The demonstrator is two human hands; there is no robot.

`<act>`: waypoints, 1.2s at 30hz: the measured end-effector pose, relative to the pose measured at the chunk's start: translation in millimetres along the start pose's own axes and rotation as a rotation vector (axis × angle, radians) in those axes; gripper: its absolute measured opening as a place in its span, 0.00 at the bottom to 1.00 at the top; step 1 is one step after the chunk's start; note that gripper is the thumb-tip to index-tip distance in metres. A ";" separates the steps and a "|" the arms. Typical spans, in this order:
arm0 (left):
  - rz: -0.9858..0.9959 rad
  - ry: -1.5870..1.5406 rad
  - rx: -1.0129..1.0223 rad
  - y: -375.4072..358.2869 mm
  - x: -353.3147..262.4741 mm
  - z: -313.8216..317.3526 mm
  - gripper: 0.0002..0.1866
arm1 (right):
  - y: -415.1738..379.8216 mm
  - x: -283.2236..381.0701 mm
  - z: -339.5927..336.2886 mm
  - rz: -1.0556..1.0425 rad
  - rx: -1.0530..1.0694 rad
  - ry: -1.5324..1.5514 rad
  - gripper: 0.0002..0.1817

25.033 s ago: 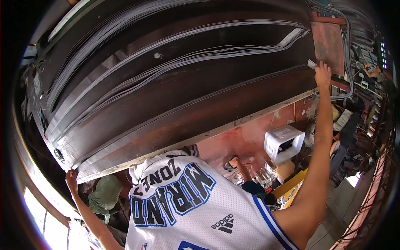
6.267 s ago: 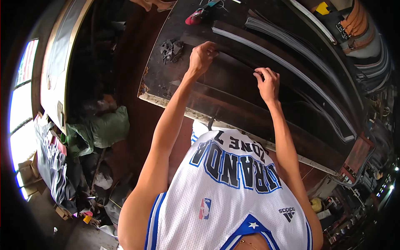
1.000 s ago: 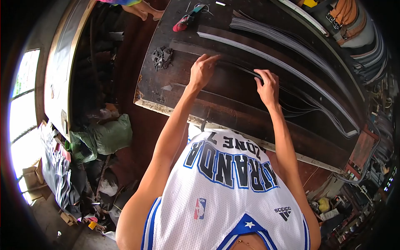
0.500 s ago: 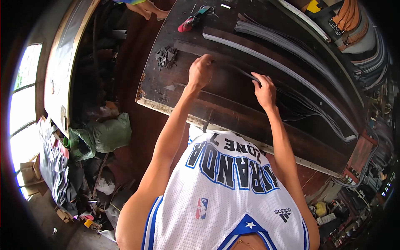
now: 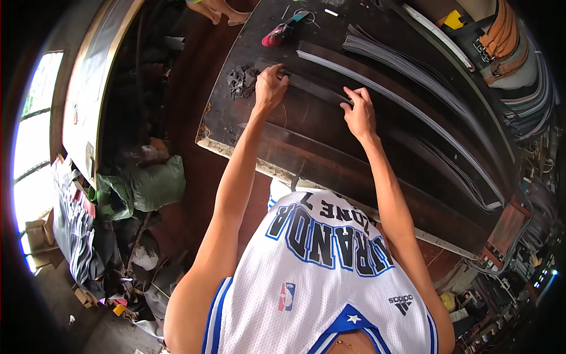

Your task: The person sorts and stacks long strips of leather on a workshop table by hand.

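A thin dark strip [image 5: 315, 87] stretches between my two hands over the dark tabletop [image 5: 283, 115]. My left hand [image 5: 272, 87] pinches its left end, close to a small heap of black scraps [image 5: 241, 81]. Fingers bent, my right hand [image 5: 359, 111] grips the strip farther along. Beyond them lies a long curved stack of strips with pale edges [image 5: 401, 103]. Another layered bundle [image 5: 413, 65] rests behind it, and loose dark strips [image 5: 433, 154] lie to the right of my right hand.
A red and green tool [image 5: 283, 30] lies near the table's far left. Brown braided belts [image 5: 500, 38] are at the upper right. Green sacks [image 5: 154, 184] and piled scraps [image 5: 79, 236] sit on the left. Another person's feet [image 5: 227, 16] show at the top.
Both hands have moved left and slightly away from my body, the left one nearer the black scraps. The strip between them now looks straighter. The view has shifted slightly.
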State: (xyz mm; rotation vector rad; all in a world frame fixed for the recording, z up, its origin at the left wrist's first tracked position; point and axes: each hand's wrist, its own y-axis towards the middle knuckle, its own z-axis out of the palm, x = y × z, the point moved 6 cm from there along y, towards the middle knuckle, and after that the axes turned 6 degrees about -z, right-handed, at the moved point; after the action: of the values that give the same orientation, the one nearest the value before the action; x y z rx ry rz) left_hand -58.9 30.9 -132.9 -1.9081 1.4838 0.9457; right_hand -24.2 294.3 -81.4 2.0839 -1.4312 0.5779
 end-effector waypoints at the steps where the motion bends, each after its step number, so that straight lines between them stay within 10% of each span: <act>1: 0.006 -0.007 -0.008 -1.1 -3.6 -0.8 0.21 | -0.3 1.0 -0.8 -0.007 0.006 -0.045 0.22; 27: 0.027 -0.147 0.041 -21.1 -10.2 -11.7 0.12 | -8.6 6.1 -5.6 -0.083 0.000 -0.127 0.19; 36: 0.402 0.061 0.032 -43.2 -27.9 -26.4 0.11 | -26.8 17.9 -3.2 -0.169 -0.001 -0.167 0.10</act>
State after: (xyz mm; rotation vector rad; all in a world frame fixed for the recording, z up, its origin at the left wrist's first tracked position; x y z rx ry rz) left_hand -15.9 37.8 -94.8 -1.6587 1.9523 1.0326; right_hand 6.9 291.5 -73.0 2.2699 -1.3251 0.3437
